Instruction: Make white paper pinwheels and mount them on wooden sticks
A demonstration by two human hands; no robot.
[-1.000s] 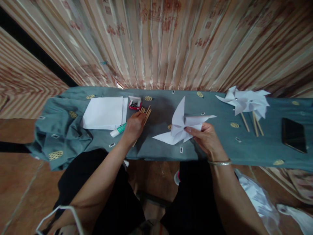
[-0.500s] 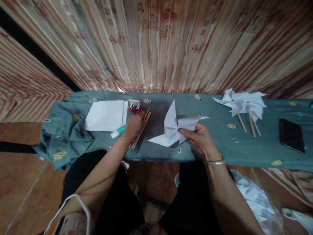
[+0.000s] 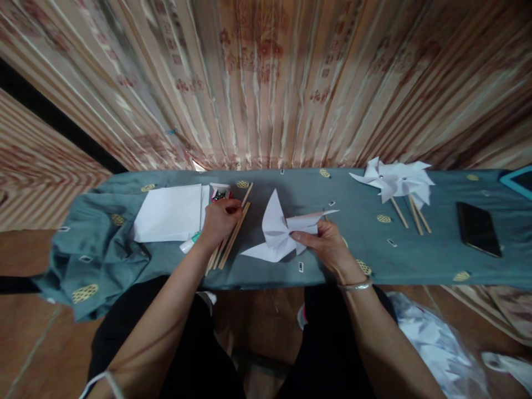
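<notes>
My right hand pinches a folded white paper pinwheel near its centre, thumb on top, blades fanning out to the left and upward. My left hand is closed, its fingertips pressed together above several wooden sticks. Whatever lies between those fingertips is too small to make out. Just behind that hand stands a small open red-and-white box with little shiny metal pieces inside. A green-and-white tube, perhaps glue, is partly covered by my left wrist.
A stack of white paper lies at the left of the grey-green cloth. Pinwheels on sticks rest at the back right, near a dark phone. A clear bag of white paper pieces sits on the floor; a curtain hangs behind.
My left hand has lifted slightly from the box and sticks, fingertips pinched, uncovering more of the sticks. My right hand still holds the pinwheel. The whole view has shifted a little.
</notes>
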